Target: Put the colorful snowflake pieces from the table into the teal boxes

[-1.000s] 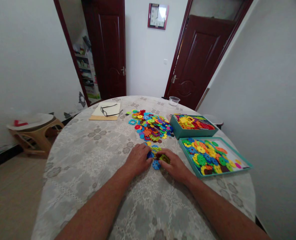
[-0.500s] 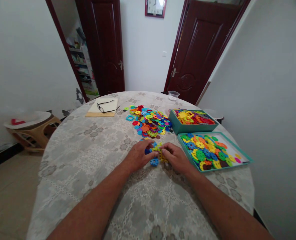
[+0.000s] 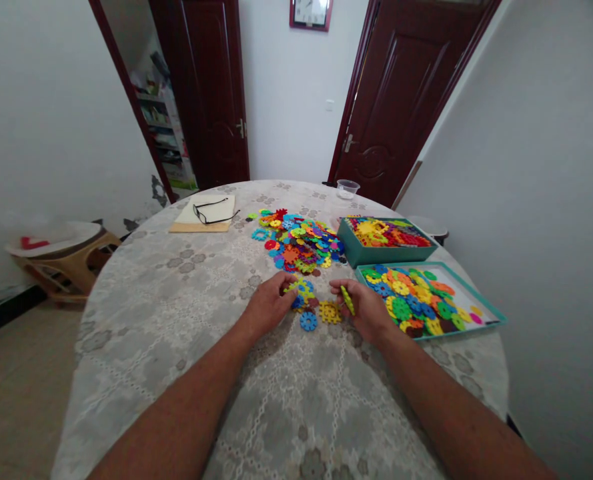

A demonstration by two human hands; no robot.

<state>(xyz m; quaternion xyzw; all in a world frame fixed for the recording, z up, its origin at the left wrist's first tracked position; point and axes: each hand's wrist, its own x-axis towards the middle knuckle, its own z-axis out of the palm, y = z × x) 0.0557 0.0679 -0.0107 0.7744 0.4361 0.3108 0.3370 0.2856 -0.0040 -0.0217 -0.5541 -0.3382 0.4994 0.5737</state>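
Note:
My left hand (image 3: pixel 269 305) pinches the edge of a yellow-green gear piece (image 3: pixel 306 289), with blue pieces against it. Held edge-on in the fingers of my right hand (image 3: pixel 367 311) is another yellow-green gear piece (image 3: pixel 347 300). Between the hands a yellow square-holed gear piece (image 3: pixel 330 312) lies on the patterned tablecloth. A blue gear piece (image 3: pixel 308 322) rests nearer to me, and a small brown piece (image 3: pixel 314 303) sits just above it. Whether the pieces by my left hand are joined is too small to tell.
A heap of coloured gear pieces (image 3: pixel 301 243) spreads across the table's middle. To the right stand a deep green box (image 3: pixel 361 253) of pieces and a shallow tray (image 3: pixel 476 329) with more. Glasses (image 3: pixel 211 215) lie on a notebook (image 3: pixel 186 227); a clear plastic bowl (image 3: pixel 347 189) stands farther back.
My hands have moved apart. The right one has shifted right with a yellow-green gear piece, while the left has drawn slightly left, uncovering the yellow and brown pieces between them.

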